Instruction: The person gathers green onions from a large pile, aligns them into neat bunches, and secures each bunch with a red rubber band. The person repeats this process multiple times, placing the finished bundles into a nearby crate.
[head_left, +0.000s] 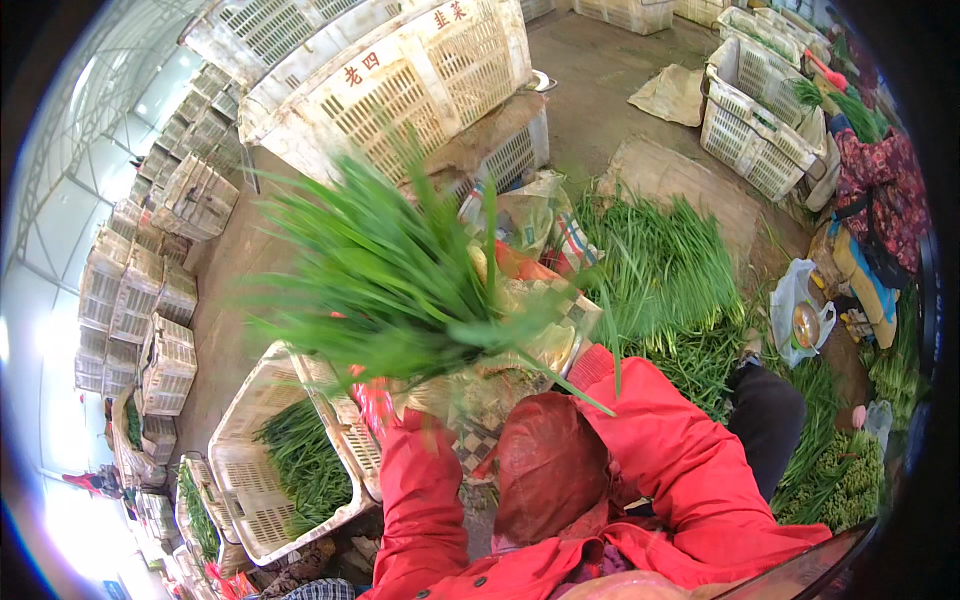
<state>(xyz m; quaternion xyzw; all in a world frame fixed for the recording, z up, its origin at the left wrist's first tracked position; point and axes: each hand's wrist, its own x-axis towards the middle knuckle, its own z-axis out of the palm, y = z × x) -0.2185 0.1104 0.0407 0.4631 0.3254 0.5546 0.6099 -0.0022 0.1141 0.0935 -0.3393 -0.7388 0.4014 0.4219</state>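
A loose bunch of garlic chives (397, 270) fans out in front of me, its leaves blurred by motion. My right hand (561, 346), in a pale glove, is at the bunch's narrow right end, partly covered by leaves, and appears to grip it. Below the leaves is my left hand (429, 396), also gloved and blurred; its fingers are mostly hidden. Pink plastic strings (373, 405) hang beside that hand. Under both hands lies a worn, checkered surface (472, 450). A large pile of chives (660, 262) lies to the right.
On the left, a white plastic crate (244, 525) holds chives. Stacked crates (420, 82), bearing writing, stand ahead. A plastic bag with a bowl (804, 326) sits at the right. Beyond it, a person in a patterned jacket (874, 184) is beside another crate (757, 146).
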